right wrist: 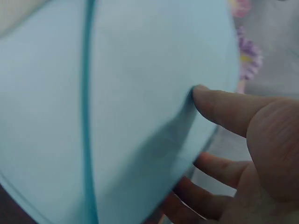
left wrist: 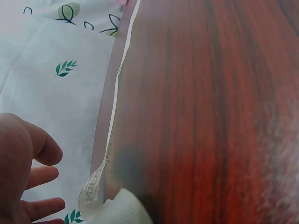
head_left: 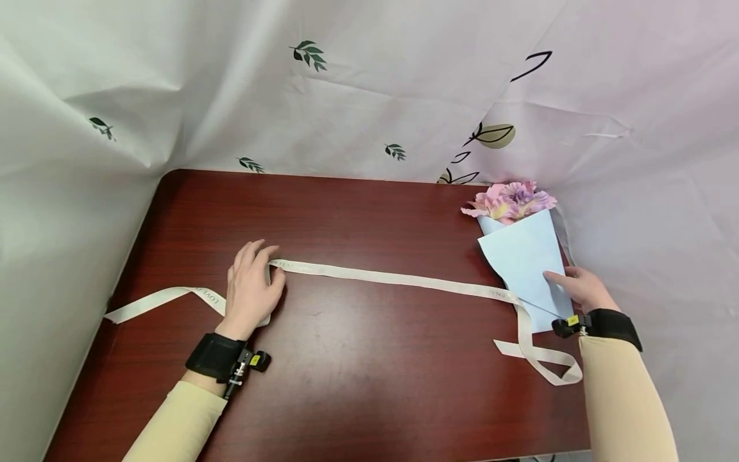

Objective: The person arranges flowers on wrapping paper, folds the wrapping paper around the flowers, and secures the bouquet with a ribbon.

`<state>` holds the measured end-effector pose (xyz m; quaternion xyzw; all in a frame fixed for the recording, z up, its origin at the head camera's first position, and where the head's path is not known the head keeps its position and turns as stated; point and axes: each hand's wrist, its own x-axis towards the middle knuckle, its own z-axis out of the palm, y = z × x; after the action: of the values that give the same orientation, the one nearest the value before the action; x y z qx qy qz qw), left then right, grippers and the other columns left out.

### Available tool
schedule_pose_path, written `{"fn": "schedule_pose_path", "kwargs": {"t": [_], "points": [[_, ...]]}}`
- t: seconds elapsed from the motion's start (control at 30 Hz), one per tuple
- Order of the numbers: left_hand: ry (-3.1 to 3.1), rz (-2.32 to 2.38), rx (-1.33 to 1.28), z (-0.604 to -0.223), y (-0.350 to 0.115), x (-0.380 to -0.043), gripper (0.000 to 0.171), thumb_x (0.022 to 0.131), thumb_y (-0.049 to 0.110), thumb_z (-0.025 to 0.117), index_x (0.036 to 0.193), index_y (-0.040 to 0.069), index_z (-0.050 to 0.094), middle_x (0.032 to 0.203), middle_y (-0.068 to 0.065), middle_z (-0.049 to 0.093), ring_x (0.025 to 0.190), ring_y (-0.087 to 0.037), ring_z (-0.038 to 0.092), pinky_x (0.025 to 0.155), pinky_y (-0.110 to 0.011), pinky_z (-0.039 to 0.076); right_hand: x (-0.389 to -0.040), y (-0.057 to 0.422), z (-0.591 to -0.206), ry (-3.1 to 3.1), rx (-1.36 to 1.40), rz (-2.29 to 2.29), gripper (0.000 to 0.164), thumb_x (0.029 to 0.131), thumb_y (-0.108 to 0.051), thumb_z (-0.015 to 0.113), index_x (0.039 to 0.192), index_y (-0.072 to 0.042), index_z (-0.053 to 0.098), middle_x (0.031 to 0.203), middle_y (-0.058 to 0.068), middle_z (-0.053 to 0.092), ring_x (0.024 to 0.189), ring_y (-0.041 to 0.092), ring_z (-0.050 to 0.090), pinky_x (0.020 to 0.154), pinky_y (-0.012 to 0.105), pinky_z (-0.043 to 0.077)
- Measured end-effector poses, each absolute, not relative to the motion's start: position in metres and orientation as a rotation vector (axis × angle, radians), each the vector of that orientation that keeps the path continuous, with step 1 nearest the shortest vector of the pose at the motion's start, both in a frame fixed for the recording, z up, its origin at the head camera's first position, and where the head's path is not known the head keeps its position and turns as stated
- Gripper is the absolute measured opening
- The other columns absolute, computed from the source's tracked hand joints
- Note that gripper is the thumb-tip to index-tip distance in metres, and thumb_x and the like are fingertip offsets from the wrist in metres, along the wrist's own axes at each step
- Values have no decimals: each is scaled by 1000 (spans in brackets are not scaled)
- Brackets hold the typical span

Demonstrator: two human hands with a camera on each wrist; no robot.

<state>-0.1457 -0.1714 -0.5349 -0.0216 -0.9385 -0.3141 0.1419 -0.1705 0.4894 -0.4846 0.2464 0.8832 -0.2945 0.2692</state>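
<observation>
A small bouquet of pink and purple flowers (head_left: 510,202) in light blue wrapping paper (head_left: 522,256) lies at the table's right side. My right hand (head_left: 586,289) pinches the paper's right edge, thumb (right wrist: 219,105) on the front and the other fingers behind. A white printed ribbon (head_left: 375,276) runs across the table to the bouquet, its right end looped below the paper. My left hand (head_left: 251,292) is over the ribbon's left part, fingers loosely spread. Partly hidden beneath that hand is a white piece (left wrist: 121,210), where the ribbon curls. Another ribbon length (head_left: 156,301) trails out left.
The dark red wooden table (head_left: 369,359) has a rounded back left corner. White cloth (head_left: 346,96) with leaf prints hangs behind it and along both sides. A black strap with a small camera (head_left: 228,359) sits on each wrist.
</observation>
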Motion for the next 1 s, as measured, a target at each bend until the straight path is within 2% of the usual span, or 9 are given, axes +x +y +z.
{"fn": "schedule_pose_path", "kwargs": {"t": [0.4,0.63,0.87,1.0], "points": [[-2677,-922,-67,-538,-170,-145,40,89,22,60,127,11,63,146,-15,48,142,-36,34,103,-62,29,-185,482,-496,2400,760,-703,129,75,-66,72,149,16,6,149,44,14,133,56,28,106,62,36],[-2674,-926,-72,-539,-168,-143,40,89,22,59,127,10,63,145,-15,48,141,-37,35,103,-62,30,-187,481,-492,2298,674,-695,127,80,-65,67,146,22,1,150,42,13,130,51,30,106,60,37],[-2679,-948,-70,-538,-173,-141,39,90,20,59,128,10,63,146,-14,47,142,-35,33,104,-62,29,-188,491,-494,2383,645,-672,121,78,-64,70,145,20,14,146,41,24,126,50,38,102,58,41],[-2684,-959,-78,-538,-175,-140,38,92,20,58,129,11,62,148,-14,46,143,-34,32,105,-61,28,-187,499,-495,2335,637,-710,124,78,-65,69,149,16,8,151,40,17,132,51,31,105,59,37]]}}
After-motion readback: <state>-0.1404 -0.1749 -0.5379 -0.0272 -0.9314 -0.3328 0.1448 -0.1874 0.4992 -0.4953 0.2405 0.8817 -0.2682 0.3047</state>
